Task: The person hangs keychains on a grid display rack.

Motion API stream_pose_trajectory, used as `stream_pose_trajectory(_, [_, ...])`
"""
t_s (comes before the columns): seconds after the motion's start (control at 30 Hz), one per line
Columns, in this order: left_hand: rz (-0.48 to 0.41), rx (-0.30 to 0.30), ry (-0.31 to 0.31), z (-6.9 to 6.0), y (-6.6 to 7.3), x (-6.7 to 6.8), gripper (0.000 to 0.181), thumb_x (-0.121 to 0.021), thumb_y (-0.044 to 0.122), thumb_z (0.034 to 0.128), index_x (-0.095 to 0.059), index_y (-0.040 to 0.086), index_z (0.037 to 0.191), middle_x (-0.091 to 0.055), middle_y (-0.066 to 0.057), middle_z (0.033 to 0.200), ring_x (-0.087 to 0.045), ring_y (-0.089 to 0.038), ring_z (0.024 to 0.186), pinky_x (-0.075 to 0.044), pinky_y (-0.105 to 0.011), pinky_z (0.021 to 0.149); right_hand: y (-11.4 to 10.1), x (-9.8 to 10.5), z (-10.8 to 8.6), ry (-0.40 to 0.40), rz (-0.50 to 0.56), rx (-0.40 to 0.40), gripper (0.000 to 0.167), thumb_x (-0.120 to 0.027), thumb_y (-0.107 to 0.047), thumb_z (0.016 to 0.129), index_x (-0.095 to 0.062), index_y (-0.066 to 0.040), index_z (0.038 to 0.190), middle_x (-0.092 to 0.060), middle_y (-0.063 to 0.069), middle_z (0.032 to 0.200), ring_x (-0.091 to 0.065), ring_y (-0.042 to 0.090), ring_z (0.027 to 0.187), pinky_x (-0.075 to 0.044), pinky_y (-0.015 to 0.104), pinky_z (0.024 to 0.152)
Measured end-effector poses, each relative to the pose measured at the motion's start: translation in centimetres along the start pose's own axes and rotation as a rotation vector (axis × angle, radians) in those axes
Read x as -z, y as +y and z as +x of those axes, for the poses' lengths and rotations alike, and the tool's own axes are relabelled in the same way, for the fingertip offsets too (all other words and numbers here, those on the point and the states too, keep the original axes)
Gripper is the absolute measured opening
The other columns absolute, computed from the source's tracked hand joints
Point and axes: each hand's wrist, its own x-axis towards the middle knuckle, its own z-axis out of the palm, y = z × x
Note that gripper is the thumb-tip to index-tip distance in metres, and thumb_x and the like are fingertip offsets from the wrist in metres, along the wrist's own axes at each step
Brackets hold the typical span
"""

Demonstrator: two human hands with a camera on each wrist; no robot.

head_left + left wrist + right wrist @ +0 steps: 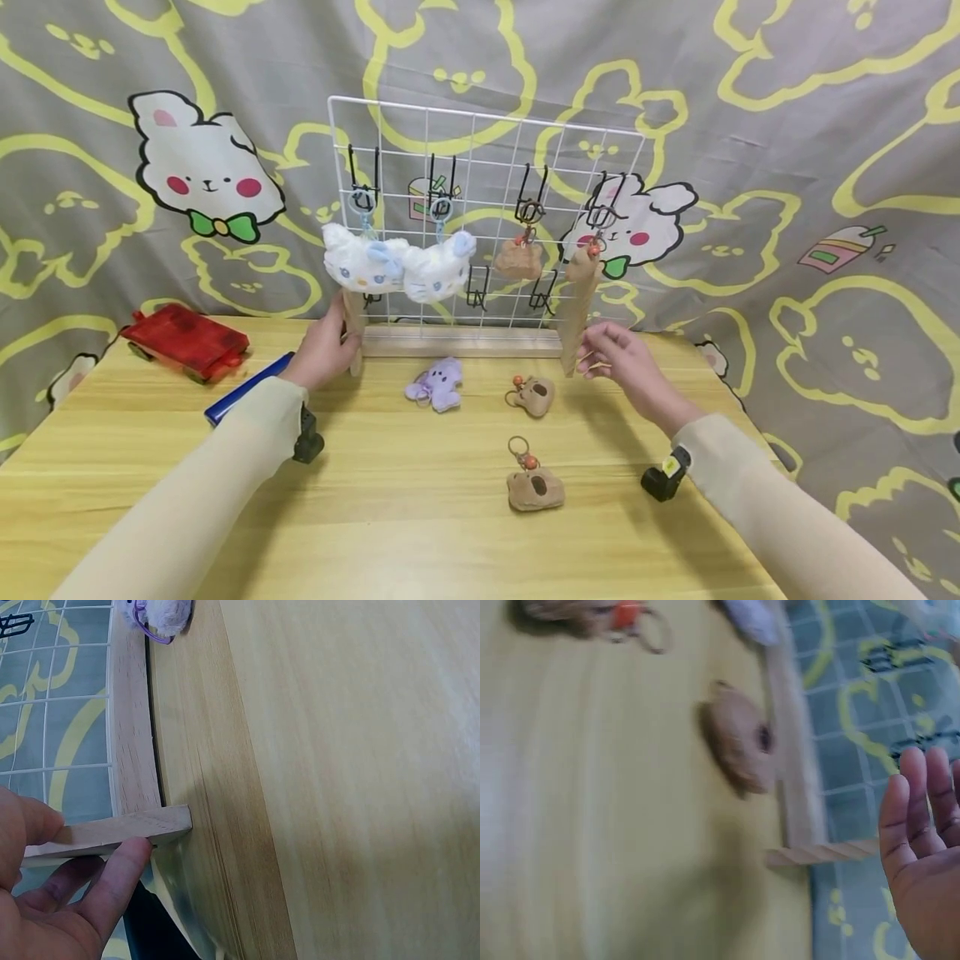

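A white wire grid rack with a wooden base bar point(465, 342) stands at the back of the table. My left hand point(322, 346) pinches its left wooden side piece point(127, 829) between thumb and fingers. Beside the right wooden side piece point(576, 325), my right hand point(626, 362) is held with fingers extended; in the right wrist view the hand point(930, 855) grips nothing. Two white cat plush keychains, one point(363, 258) left of the other point(438, 267), hang from upper black hooks. Two brown plush keychains, one point(517, 258) and another point(583, 265), hang farther right.
On the table before the rack lie a purple plush keychain point(442, 385) and two brown ones, one point(536, 396) near the base, another point(536, 490) closer to me. A red wheeled toy point(187, 337) and a blue object point(247, 390) are at the left. Patterned cloth hangs behind.
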Motion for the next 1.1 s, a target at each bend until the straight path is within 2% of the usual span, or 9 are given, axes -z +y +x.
stream_pose_trajectory(0.17, [0.001,0.015,-0.008,0.0,0.0,0.0,0.077,-0.049,0.003,0.1036,-0.004,0.001,0.166,-0.039,-0.042,0.156,-0.049,-0.057,0.140,-0.048,-0.066,0.111,1.8,-2.0,0.0,-0.064,-0.258,0.090,0.022,-0.058,-0.012,0.106,-0.061,0.008,0.113,-0.072,0.013,0.102,-0.068,0.010,0.089,-0.060,0.026,0.081])
stream_pose_trajectory(0.27, [0.000,0.018,-0.016,-0.2,0.0,0.1,0.077,-0.049,0.004,0.1041,-0.003,0.001,0.166,-0.040,-0.042,0.156,-0.049,-0.057,0.140,-0.048,-0.065,0.111,2.3,-3.2,0.6,-0.106,-0.425,0.185,0.019,-0.065,-0.009,0.102,-0.065,0.006,0.113,-0.073,0.019,0.106,-0.068,0.016,0.095,-0.058,0.029,0.086])
stream_pose_trajectory(0.33, [0.001,0.020,-0.016,-0.2,-0.1,0.1,0.077,-0.049,0.004,0.1042,-0.003,0.001,0.166,-0.040,-0.041,0.156,-0.049,-0.057,0.140,-0.048,-0.065,0.111,2.6,-3.9,1.1,-0.142,-0.529,0.236,0.017,-0.068,-0.009,0.100,-0.068,0.003,0.112,-0.074,0.019,0.108,-0.069,0.023,0.100,-0.058,0.037,0.091])
stream_pose_trajectory(0.47, [0.007,0.021,-0.006,-0.1,-0.1,0.0,0.077,-0.048,0.004,0.1041,-0.003,0.001,0.166,-0.041,-0.041,0.156,-0.050,-0.057,0.139,-0.049,-0.066,0.110,3.4,-4.8,2.1,-0.270,-0.638,0.298,0.022,-0.072,-0.010,0.096,-0.069,0.002,0.114,-0.073,0.019,0.112,-0.067,0.034,0.109,-0.057,0.053,0.099])
stream_pose_trajectory(0.53, [0.006,0.017,-0.004,-0.1,-0.1,0.0,0.077,-0.048,0.004,0.1040,-0.003,0.001,0.167,-0.041,-0.041,0.156,-0.051,-0.057,0.138,-0.050,-0.066,0.109,3.9,-5.2,2.4,-0.329,-0.702,0.320,0.026,-0.074,-0.013,0.095,-0.069,0.001,0.116,-0.072,0.018,0.114,-0.066,0.032,0.109,-0.056,0.052,0.100])
stream_pose_trajectory(0.63, [-0.002,0.026,-0.020,0.0,-0.1,0.0,0.078,-0.047,0.005,0.1046,-0.001,0.001,0.167,-0.039,-0.041,0.157,-0.049,-0.057,0.140,-0.050,-0.066,0.109,4.4,-5.8,2.4,-0.387,-0.803,0.308,0.033,-0.077,-0.020,0.095,-0.068,-0.002,0.121,-0.070,0.014,0.116,-0.062,0.024,0.105,-0.054,0.041,0.094])
stream_pose_trajectory(0.73, [-0.008,0.027,-0.023,0.0,-0.1,-0.1,0.077,-0.047,0.005,0.1049,0.000,0.000,0.167,-0.039,-0.041,0.157,-0.048,-0.056,0.141,-0.048,-0.065,0.111,4.6,-6.1,2.2,-0.402,-0.868,0.277,0.038,-0.077,-0.023,0.095,-0.066,-0.006,0.127,-0.066,0.011,0.117,-0.056,0.020,0.102,-0.049,0.036,0.090])
stream_pose_trajectory(0.87, [-0.007,0.015,-0.012,0.0,0.0,0.0,0.077,-0.047,0.005,0.1050,-0.001,-0.001,0.166,-0.039,-0.042,0.157,-0.048,-0.056,0.141,-0.047,-0.066,0.112,4.5,-6.3,2.1,-0.381,-0.897,0.269,0.035,-0.077,-0.020,0.095,-0.067,-0.006,0.127,-0.065,0.011,0.116,-0.054,0.021,0.101,-0.048,0.038,0.091])
stream_pose_trajectory(1.1, [-0.005,0.018,-0.017,0.0,0.1,0.0,0.077,-0.047,0.004,0.1051,-0.001,-0.001,0.166,-0.038,-0.042,0.157,-0.048,-0.057,0.141,-0.048,-0.065,0.112,4.5,-6.6,2.3,-0.370,-0.931,0.311,0.030,-0.075,-0.015,0.094,-0.069,-0.006,0.121,-0.066,0.011,0.114,-0.057,0.022,0.102,-0.049,0.042,0.095])
